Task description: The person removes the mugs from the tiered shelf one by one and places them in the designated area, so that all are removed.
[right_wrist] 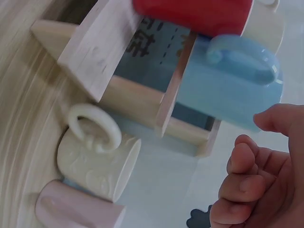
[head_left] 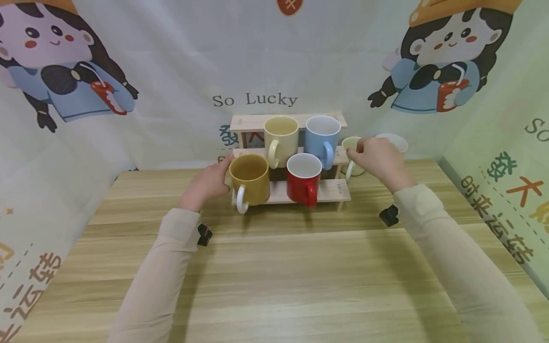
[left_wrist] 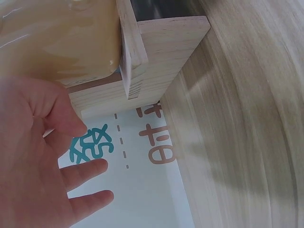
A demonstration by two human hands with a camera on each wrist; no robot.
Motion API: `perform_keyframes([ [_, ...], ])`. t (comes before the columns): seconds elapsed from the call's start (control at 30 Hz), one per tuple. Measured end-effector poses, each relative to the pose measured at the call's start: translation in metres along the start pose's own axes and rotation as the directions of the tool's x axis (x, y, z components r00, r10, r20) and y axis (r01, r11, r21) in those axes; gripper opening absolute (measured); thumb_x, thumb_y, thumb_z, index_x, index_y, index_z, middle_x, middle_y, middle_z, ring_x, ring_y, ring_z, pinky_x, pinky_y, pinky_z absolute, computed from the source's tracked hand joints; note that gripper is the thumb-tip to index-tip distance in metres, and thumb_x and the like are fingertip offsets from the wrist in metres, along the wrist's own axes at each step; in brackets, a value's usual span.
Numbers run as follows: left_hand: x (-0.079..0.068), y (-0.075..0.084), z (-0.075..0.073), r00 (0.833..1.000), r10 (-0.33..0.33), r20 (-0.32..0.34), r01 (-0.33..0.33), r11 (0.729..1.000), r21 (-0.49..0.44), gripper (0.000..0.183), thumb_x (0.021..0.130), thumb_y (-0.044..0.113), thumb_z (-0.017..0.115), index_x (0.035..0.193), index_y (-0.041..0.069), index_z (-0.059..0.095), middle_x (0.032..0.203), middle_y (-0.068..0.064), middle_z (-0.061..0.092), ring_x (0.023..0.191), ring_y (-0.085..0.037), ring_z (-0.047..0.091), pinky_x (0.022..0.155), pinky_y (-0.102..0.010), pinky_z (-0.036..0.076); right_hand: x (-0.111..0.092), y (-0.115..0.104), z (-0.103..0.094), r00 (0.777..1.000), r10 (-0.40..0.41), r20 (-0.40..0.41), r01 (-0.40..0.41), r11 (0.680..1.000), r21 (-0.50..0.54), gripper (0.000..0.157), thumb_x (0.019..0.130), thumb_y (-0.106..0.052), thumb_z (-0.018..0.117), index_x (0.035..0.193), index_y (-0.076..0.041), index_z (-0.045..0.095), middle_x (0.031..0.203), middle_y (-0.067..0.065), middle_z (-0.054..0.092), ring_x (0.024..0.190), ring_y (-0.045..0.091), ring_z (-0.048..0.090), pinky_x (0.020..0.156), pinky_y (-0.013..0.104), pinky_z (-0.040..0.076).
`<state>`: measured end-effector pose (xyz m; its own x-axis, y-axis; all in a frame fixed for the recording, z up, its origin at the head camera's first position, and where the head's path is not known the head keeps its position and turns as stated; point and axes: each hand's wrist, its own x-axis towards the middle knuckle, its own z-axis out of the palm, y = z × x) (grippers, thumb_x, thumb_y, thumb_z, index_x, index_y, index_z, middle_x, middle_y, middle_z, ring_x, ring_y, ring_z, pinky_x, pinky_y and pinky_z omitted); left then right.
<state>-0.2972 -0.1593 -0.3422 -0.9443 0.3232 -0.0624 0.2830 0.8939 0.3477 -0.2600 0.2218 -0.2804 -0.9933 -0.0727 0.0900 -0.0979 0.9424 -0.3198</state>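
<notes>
On wooden rack (head_left: 332,190): 4 mugs (head_left: 298,186), mouths up.

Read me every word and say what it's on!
"So Lucky": back cloth
"發": back cloth, behind the wooden rack; neighbours partly hidden
"So": right cloth, at the picture's edge
"發大": right cloth; next character cut off
"时来运转": right cloth
"运转": left cloth; neighbours cut off
Red sign, back cloth: cut off, unreadable
Marks on wooden rack: too small

I see both forearms (head_left: 147,281), in pale sleeves (head_left: 467,267), reaching forward toward the wooden rack (head_left: 249,124). My left hand (head_left: 207,185) sits at its left end, two fingers (left_wrist: 92,203) extended; my right hand (head_left: 381,159) hovers near its right end, fingers (right_wrist: 240,187) loosely curled, thumb (right_wrist: 278,118) outstretched.
</notes>
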Motion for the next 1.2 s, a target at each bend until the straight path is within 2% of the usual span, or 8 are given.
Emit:
perform_keyframes([
  [0.23,0.000,-0.003,0.002,1.000,-0.004,-0.003,0.004,1.000,-0.011,0.093,0.076,0.001,0.059,0.155,0.012,0.011,0.147,-0.024,0.039,0.124,-0.041,0.050,0.092,-0.053,0.047,0.000,-0.017,0.005,0.994,-0.029,-0.105,0.036,0.997,0.063,0.036,0.095,-0.029,0.045,0.069,-0.006,0.055,0.060,0.007,0.048,0.059,0.023,0.046,0.051,0.029,0.034],
  [0.33,0.000,-0.003,0.003,1.000,-0.003,0.000,0.003,1.000,-0.011,0.093,0.076,0.002,0.059,0.155,0.013,0.010,0.147,-0.024,0.039,0.123,-0.041,0.050,0.092,-0.053,0.047,0.000,-0.024,0.007,0.992,-0.043,-0.116,0.051,0.996,0.072,0.038,0.096,-0.029,0.045,0.065,-0.007,0.053,0.058,0.006,0.048,0.057,0.022,0.045,0.049,0.028,0.033],
  [0.5,0.000,-0.004,0.003,1.000,0.002,-0.009,-0.002,1.000,-0.008,0.093,0.075,0.001,0.059,0.154,0.012,0.011,0.145,-0.025,0.041,0.124,-0.041,0.049,0.093,-0.053,0.047,0.001,-0.037,0.009,0.997,-0.038,-0.071,0.042,0.998,0.057,0.041,0.096,-0.039,0.046,0.070,-0.009,0.058,0.062,0.006,0.054,0.060,0.021,0.050,0.049,0.028,0.036],
  [0.63,0.000,-0.003,0.002,1.000,0.006,-0.016,-0.006,1.000,-0.006,0.093,0.075,0.001,0.059,0.154,0.011,0.012,0.145,-0.025,0.042,0.126,-0.041,0.048,0.092,-0.053,0.048,0.004,-0.044,0.010,0.999,-0.010,-0.035,0.013,0.998,0.067,0.043,0.094,-0.042,0.049,0.067,-0.009,0.056,0.058,0.004,0.050,0.056,0.020,0.048,0.048,0.027,0.034],
  [0.77,0.000,-0.003,0.001,1.000,0.011,-0.022,-0.011,1.000,0.000,0.093,0.074,0.001,0.060,0.154,0.010,0.014,0.144,-0.026,0.042,0.127,-0.042,0.046,0.094,-0.055,0.047,0.009,-0.048,0.013,0.999,-0.006,-0.037,0.009,0.996,0.094,0.044,0.093,-0.037,0.054,0.061,-0.007,0.051,0.052,0.003,0.044,0.052,0.018,0.045,0.046,0.025,0.032],
  [0.9,0.000,-0.003,0.001,1.000,0.005,-0.018,-0.005,1.000,0.009,0.093,0.074,0.001,0.059,0.154,0.011,0.013,0.145,-0.025,0.041,0.128,-0.042,0.045,0.092,-0.054,0.047,0.013,-0.049,0.016,1.000,-0.002,-0.029,0.006,0.992,0.129,0.040,0.093,-0.031,0.055,0.062,-0.006,0.053,0.054,0.005,0.053,0.053,0.017,0.052,0.047,0.023,0.037],
  [1.0,0.000,-0.002,0.000,1.000,-0.004,-0.007,0.005,1.000,0.015,0.092,0.075,0.002,0.058,0.154,0.012,0.012,0.147,-0.025,0.039,0.130,-0.043,0.042,0.094,-0.054,0.046,0.015,-0.051,0.018,1.000,0.028,0.005,-0.029,0.986,0.163,0.035,0.094,-0.027,0.053,0.068,-0.004,0.056,0.059,0.007,0.060,0.055,0.018,0.056,0.049,0.023,0.041],
  [1.2,0.000,-0.001,0.000,1.000,-0.009,0.002,0.009,1.000,0.014,0.091,0.076,0.003,0.058,0.155,0.013,0.012,0.149,-0.023,0.036,0.132,-0.043,0.040,0.095,-0.056,0.045,0.013,-0.051,0.021,0.999,0.046,0.009,-0.046,0.983,0.176,0.031,0.094,-0.023,0.048,0.071,-0.004,0.056,0.059,0.008,0.059,0.054,0.019,0.056,0.051,0.024,0.041],
])
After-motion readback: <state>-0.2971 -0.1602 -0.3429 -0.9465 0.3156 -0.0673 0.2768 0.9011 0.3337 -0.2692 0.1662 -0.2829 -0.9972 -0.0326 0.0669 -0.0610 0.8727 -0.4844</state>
